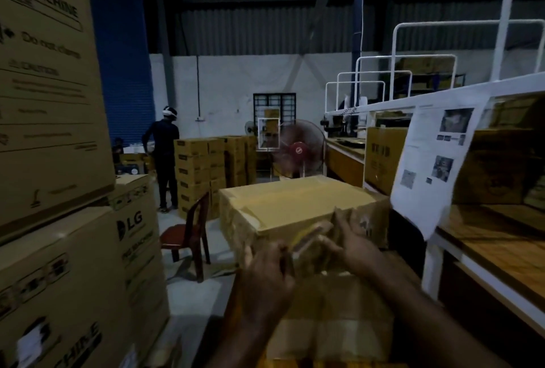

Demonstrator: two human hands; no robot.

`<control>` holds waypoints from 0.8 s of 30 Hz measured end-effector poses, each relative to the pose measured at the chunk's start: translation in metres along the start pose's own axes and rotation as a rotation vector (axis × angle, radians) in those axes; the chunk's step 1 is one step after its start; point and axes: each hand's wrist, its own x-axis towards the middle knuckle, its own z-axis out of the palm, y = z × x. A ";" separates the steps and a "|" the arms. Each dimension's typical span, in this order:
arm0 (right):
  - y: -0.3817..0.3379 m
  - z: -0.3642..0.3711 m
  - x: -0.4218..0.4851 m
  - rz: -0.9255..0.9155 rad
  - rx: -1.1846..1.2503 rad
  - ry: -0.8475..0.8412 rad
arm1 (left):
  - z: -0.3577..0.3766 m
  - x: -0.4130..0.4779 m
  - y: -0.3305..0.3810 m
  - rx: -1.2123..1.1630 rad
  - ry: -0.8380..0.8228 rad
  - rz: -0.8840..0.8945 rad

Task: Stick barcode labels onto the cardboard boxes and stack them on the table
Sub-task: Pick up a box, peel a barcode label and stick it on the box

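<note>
While the two hands meet low in the view, at about 6 o'clock, a pale strip (pixel 309 239) runs between them, too blurred to show whether it carries a barcode. The right hand (pixel 358 246) has its fingers (pixel 330 245) narrowed to a pinch on the strip's right end. The left hand (pixel 265 282) shows its back, with its fingers (pixel 278 249) curled tight at the strip's other end; the blur hides whether they actually grip it.

Just past the hands, toward 12 o'clock from them, lies a cardboard box (pixel 295 202), flat and wide, its taped top facing up and its near edge touching the right hand's raised fingers. A second box (pixel 333 323) sits directly under the wrists at 6 o'clock, its top partly covered by both forearms.

At 3 o'clock stands a wood-topped bench (pixel 501 252) with a white frame, and a printed sheet (pixel 433 167) with small photographs hangs from the frame's upper rail, its lower corner just beside the flat box. White railings (pixel 398 72) rise behind it at 1 o'clock.

Filling the 9 o'clock side are tall cartons (pixel 59 131) printed with washing-machine lettering, stacked one on another. Between them and the flat box stands a red chair (pixel 188 232) on the floor. Farther back, near 11 o'clock, a person (pixel 165 155) in dark clothes stands facing away beside stacks of boxes (pixel 200 173), and a fan (pixel 299 149) on a pedestal sits at 12 o'clock.
</note>
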 end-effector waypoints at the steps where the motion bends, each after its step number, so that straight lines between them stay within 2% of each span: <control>1: -0.002 0.009 0.000 -0.012 0.023 -0.009 | 0.003 -0.007 0.005 0.009 -0.078 -0.012; 3: 0.000 0.025 0.002 -0.061 0.029 -0.001 | 0.002 -0.011 0.021 0.002 -0.157 -0.038; 6: 0.002 0.040 -0.003 -0.174 0.026 -0.037 | -0.002 -0.004 0.034 -0.095 -0.151 -0.081; 8: -0.009 0.043 -0.012 -0.196 0.110 0.037 | -0.003 0.000 0.034 -0.168 -0.145 -0.099; 12: -0.042 0.043 -0.042 -0.236 0.441 0.159 | -0.011 0.001 0.025 -0.455 0.001 -0.238; 15: -0.064 0.044 -0.073 -0.193 0.697 0.185 | -0.029 -0.011 0.017 -0.556 0.036 -0.320; 17: -0.079 0.045 -0.096 -0.168 0.898 0.131 | -0.046 -0.026 0.012 -0.590 0.027 -0.368; 20: -0.102 0.055 -0.127 -0.115 1.115 -0.055 | -0.072 -0.056 0.001 -0.622 -0.002 -0.459; 24: -0.121 0.086 -0.160 -0.085 1.117 -0.239 | -0.118 -0.109 -0.011 -0.588 0.013 -0.582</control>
